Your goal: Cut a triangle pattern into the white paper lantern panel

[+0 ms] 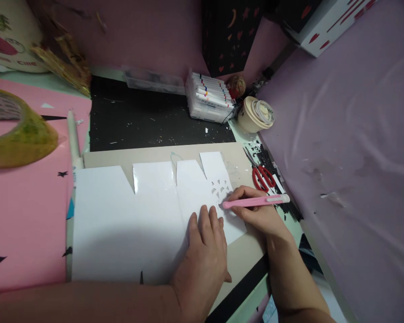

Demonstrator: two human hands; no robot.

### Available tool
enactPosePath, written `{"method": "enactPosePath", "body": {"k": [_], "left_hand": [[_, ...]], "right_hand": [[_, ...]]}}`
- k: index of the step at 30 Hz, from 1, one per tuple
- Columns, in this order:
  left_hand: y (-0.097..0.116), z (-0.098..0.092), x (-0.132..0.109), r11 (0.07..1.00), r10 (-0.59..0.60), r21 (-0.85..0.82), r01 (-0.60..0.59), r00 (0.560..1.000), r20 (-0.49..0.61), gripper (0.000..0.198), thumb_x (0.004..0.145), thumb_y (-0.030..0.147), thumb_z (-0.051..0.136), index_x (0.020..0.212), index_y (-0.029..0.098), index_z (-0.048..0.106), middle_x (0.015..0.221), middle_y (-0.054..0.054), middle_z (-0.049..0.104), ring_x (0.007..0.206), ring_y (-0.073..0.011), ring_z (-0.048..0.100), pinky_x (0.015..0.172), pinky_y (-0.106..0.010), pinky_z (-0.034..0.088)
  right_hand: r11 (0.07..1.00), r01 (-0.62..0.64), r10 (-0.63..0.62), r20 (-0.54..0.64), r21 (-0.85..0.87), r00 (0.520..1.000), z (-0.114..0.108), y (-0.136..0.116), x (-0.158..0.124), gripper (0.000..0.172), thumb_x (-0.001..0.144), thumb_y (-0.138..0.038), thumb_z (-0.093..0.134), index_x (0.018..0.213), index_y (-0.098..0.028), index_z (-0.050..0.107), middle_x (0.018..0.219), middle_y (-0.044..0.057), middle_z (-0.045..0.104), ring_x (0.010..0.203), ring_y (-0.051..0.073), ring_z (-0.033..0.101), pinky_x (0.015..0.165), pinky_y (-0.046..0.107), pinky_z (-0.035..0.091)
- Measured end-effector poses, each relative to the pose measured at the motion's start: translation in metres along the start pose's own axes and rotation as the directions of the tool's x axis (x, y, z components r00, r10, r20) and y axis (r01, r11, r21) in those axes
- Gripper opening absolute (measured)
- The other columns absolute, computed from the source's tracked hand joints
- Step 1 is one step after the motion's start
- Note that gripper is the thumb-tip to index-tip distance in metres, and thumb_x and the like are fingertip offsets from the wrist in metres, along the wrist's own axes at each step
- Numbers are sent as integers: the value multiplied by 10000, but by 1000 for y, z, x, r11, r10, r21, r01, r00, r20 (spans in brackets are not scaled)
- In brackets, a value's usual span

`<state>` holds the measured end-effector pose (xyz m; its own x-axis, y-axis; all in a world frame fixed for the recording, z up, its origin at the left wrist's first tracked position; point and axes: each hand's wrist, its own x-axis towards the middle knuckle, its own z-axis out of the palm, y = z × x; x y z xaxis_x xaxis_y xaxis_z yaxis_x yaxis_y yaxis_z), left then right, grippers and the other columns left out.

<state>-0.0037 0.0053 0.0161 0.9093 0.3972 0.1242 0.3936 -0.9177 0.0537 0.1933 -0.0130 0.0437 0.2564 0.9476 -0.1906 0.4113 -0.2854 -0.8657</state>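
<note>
A large white card sheet (121, 224) with several tabs cut along its top lies on a beige mat (239, 255). My left hand (204, 251) rests flat on the sheet, fingers stretched out, just below a cluster of small cut-out shapes (221, 187). My right hand (256, 211) grips a pink craft knife (256, 201), its tip touching the card at the edge of the cut-outs.
Red-handled scissors (263, 177) lie right of the mat among black paper scraps. A marker box (208, 96), a tape cup (256, 114) and a twine ball (236, 85) stand behind. Pink paper (23, 215) and a big tape roll (16, 130) lie left. A purple cloth (350, 148) covers the right.
</note>
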Motion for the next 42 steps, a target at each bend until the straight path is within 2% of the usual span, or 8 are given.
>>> {"method": "enactPosePath", "body": {"k": [7,19,24,28,32,36,42], "left_hand": [[1,2,0,1000,-13,0,13,1000,11,1017,640,818,610,1358,99,570,1438,-258,489,1326,-442,464,1046,-565,422],[-1,-17,3,1000,-28,13,27,996,81,976,642,781,631,1341,101,581,1434,-249,486,1329,-437,465,1058,-546,436],[1,-9,3,1000,-21,-1,21,997,80,976,661,786,618,1362,110,561,1447,-255,471,1334,-434,460,1061,-557,426],[3,-1,3,1000,-23,-11,24,996,90,1063,606,801,654,1374,75,541,1439,-292,460,1326,-465,453,1043,-596,428],[4,1,2,1000,-20,-8,20,998,55,1023,645,802,624,1373,88,549,1448,-273,463,1335,-445,453,1056,-567,425],[8,4,1,998,-67,20,66,995,68,1071,575,826,652,1369,114,560,1452,-266,464,1355,-461,420,1078,-605,379],[11,6,0,997,-76,10,76,995,67,1073,584,817,657,1382,109,544,1464,-267,448,1370,-449,404,1093,-597,367]], "right_hand": [[1000,4,-4,3,6,1000,0,2,0,105,757,-141,696,834,-211,702,826,12,725,756,151,650,649,266,498],[998,12,-10,-21,55,1000,0,7,-2,93,785,-199,725,871,-224,702,881,27,730,793,163,661,678,287,510],[998,16,-15,-5,54,1000,0,5,-4,94,753,-151,707,824,-211,689,836,22,729,761,160,658,659,281,509],[998,31,-32,18,60,999,1,3,-4,88,751,-146,697,814,-205,684,833,22,734,759,158,665,654,277,518],[998,40,-41,35,40,999,2,3,-4,77,767,-164,696,828,-210,688,843,22,738,768,159,669,661,282,530],[999,44,-45,44,30,998,1,3,-4,68,776,-179,694,836,-210,692,852,25,740,769,160,669,664,287,535],[998,61,-62,19,19,998,2,5,-5,80,779,-170,700,846,-212,693,855,24,739,771,159,669,655,281,528]]}}
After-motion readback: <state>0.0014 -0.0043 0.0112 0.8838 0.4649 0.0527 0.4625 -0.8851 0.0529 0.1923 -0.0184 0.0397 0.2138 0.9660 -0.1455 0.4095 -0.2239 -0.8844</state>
